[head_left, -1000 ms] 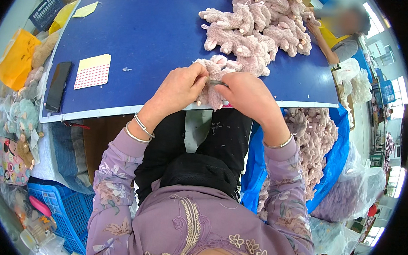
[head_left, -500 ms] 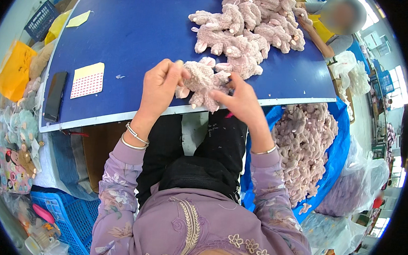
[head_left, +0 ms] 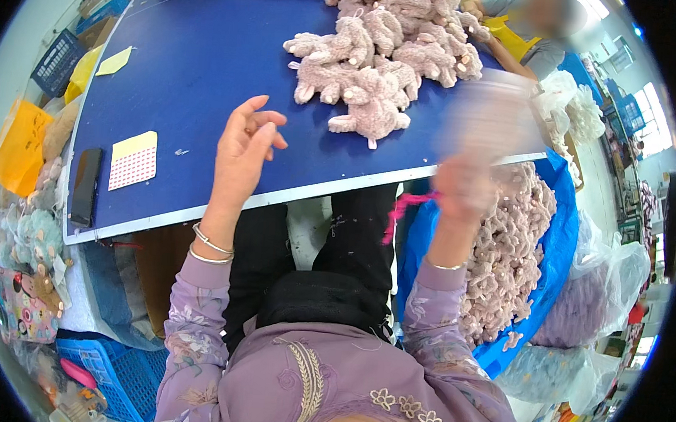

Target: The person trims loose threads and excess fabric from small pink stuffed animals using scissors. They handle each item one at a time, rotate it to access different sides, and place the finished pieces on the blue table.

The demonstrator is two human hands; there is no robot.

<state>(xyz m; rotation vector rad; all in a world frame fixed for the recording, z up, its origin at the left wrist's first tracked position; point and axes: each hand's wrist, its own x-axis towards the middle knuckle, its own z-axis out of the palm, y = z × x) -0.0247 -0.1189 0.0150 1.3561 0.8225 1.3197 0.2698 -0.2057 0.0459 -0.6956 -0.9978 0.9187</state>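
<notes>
Blue table (head_left: 207, 71) bears pink plush toys (head_left: 371, 109) near the wearer's separated hands (head_left: 241, 155).

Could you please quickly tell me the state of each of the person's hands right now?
Left hand: open, loosely curved, holding nothing visible.
Right hand: blurred; whether it is open or holding the pale blur cannot be told.
</notes>
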